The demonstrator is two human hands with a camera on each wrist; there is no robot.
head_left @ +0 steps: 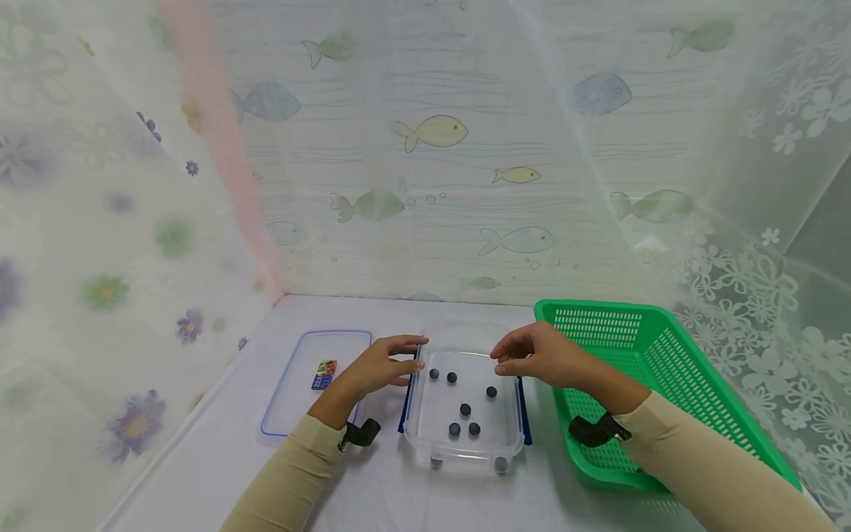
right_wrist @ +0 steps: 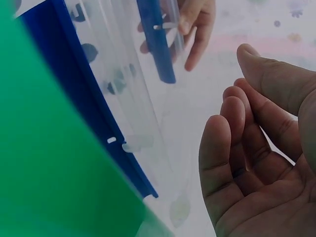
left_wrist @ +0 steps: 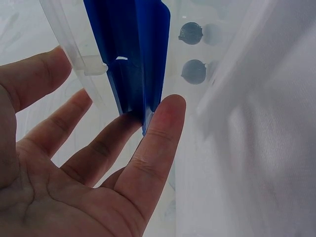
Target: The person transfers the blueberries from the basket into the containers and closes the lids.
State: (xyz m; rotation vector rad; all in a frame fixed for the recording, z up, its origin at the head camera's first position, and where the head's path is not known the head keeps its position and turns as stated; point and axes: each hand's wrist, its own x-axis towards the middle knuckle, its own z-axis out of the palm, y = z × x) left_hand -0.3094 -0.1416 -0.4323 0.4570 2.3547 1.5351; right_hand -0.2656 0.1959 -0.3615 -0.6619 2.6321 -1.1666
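Clear rect. plastic box w/ dk. round balls inside; L hand by its L edge, R hand by R, both relaxed.

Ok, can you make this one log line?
left fingers: at blue flap, contact unclear | right fingers: empty | clear container: dark balls inside | green basket: at right

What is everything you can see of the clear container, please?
The clear container looks like plastic, rectangular with rounded corners, a blue strip along each long side. It sits on the white table, apparently uncovered, dark balls inside. The left hand seems to touch its left strip; the right hand is apart, near its far right corner.
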